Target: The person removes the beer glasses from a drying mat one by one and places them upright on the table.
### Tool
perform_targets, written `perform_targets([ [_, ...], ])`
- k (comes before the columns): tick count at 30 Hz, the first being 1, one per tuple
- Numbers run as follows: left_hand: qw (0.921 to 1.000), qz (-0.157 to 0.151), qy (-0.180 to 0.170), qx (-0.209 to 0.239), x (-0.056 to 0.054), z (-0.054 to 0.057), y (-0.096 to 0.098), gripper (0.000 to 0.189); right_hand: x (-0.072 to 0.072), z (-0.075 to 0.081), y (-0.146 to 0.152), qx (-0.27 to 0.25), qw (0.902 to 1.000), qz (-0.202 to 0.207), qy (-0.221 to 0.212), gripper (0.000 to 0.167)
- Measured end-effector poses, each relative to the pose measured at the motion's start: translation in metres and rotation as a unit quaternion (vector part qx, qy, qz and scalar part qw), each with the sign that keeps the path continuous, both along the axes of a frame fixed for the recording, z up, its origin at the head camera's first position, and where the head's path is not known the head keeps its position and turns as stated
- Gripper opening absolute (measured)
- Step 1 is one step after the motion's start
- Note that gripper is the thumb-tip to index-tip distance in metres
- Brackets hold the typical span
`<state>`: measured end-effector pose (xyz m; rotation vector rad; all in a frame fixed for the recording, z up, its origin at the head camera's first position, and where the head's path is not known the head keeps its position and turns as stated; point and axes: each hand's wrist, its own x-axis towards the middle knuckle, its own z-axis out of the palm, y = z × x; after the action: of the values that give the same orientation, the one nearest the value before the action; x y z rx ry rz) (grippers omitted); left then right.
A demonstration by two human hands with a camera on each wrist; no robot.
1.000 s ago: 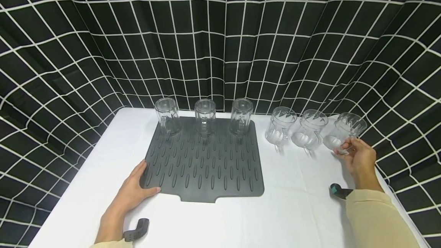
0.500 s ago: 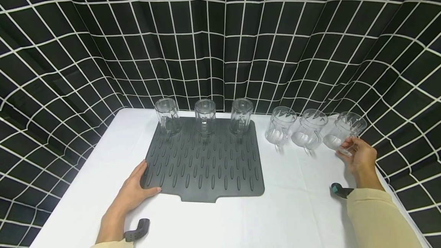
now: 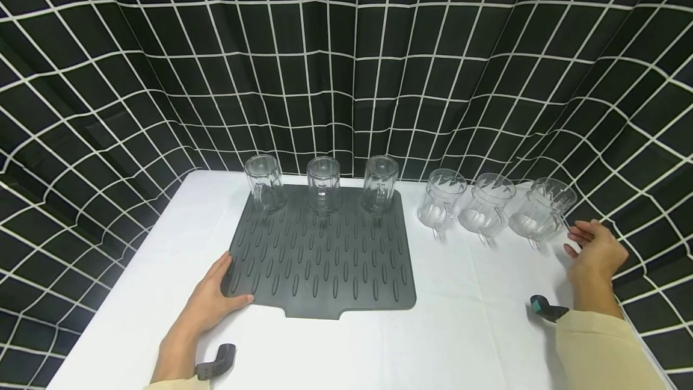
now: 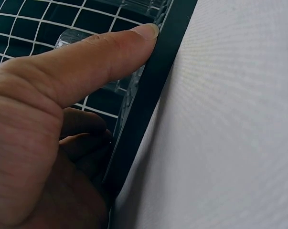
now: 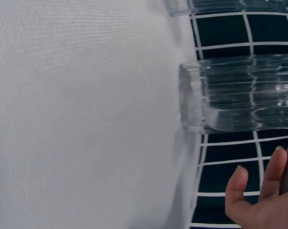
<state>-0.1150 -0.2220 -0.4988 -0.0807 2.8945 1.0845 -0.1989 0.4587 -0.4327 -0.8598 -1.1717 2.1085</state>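
Observation:
My left hand [image 3: 207,301] rests at the near left corner of a dark grey drying mat [image 3: 325,257]; in the left wrist view its thumb [image 4: 110,55] touches the mat's edge. To the far right, my right hand [image 3: 598,254] is off the table with loosely bent fingers, holding nothing. It is just right of a clear glass mug [image 3: 533,212], apart from it. That mug [image 5: 244,95] also shows in the right wrist view, above the fingers. Two similar mugs, one in the middle [image 3: 487,209] and one on the left [image 3: 441,200], complete its row, rims up.
Three glass mugs stand along the mat's back edge, seemingly upside down: left [image 3: 265,188], middle [image 3: 323,188] and right [image 3: 380,188]. White cloth [image 3: 460,318] covers the table. A black curtain with a white grid [image 3: 346,77] encloses the back and sides.
My right hand has let go of the rightmost mug's handle and moved right, away from it. The mug stays in place. My left hand has not visibly moved.

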Motion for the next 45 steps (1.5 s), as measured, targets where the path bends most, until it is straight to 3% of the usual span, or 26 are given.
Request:
perform_targets([
  [7, 1.0, -0.001, -0.002, 0.002, 0.0, 0.001, -0.001, 0.109, 0.012, 0.013, -0.009, -0.008, 0.9974, -0.04, 0.06, 0.021],
  [13, 1.0, -0.004, -0.001, 0.002, -0.001, 0.0, -0.001, 0.108, 0.023, 0.025, -0.026, 0.021, 0.9939, -0.037, 0.102, 0.022],
  [19, 1.0, -0.003, -0.001, 0.007, 0.0, 0.0, -0.001, 0.109, 0.036, 0.04, -0.053, 0.033, 0.9888, 0.011, 0.145, 0.024],
  [23, 1.0, -0.002, 0.004, 0.008, 0.001, 0.0, 0.0, 0.109, 0.045, 0.048, -0.071, 0.069, 0.983, 0.044, 0.164, 0.028],
  [31, 0.9999, -0.006, 0.001, 0.009, 0.0, 0.0, -0.001, 0.108, 0.054, 0.062, -0.101, 0.092, 0.9599, 0.074, 0.254, 0.031],
  [38, 1.0, -0.004, 0.0, 0.008, 0.001, -0.001, -0.001, 0.108, 0.062, 0.069, -0.127, 0.162, 0.9475, 0.093, 0.259, 0.033],
  [45, 1.0, -0.005, 0.007, 0.004, 0.001, -0.001, -0.001, 0.109, 0.067, 0.077, -0.147, 0.155, 0.9327, 0.133, 0.297, 0.033],
])
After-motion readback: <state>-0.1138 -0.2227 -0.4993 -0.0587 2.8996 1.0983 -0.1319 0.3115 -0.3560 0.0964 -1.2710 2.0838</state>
